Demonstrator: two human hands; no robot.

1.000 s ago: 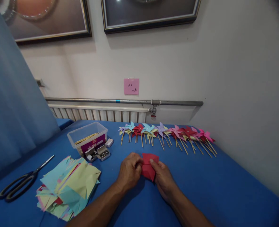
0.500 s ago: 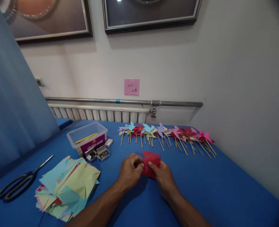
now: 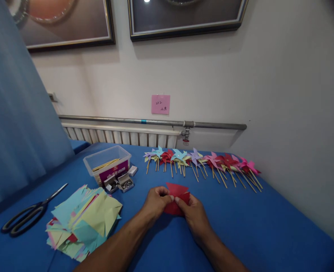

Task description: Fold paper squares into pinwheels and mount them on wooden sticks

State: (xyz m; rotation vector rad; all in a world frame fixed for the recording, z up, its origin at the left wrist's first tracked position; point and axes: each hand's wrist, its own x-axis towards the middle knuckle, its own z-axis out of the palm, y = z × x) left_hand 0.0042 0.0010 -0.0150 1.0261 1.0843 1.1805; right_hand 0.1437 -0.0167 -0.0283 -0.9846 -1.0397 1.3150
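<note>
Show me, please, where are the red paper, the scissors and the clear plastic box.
red paper (image 3: 180,189): head view, on the upper fold between the two hands.
scissors (image 3: 25,216): head view, on the black handles.
clear plastic box (image 3: 108,156): head view, on its front rim.

red paper, blue table, black scissors

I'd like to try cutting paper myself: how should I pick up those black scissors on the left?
Take the scissors by the black handle loops, coming from the near-left side. They lie flat on the blue table, loops toward you, closed blades pointing away toward the plastic box.
</note>
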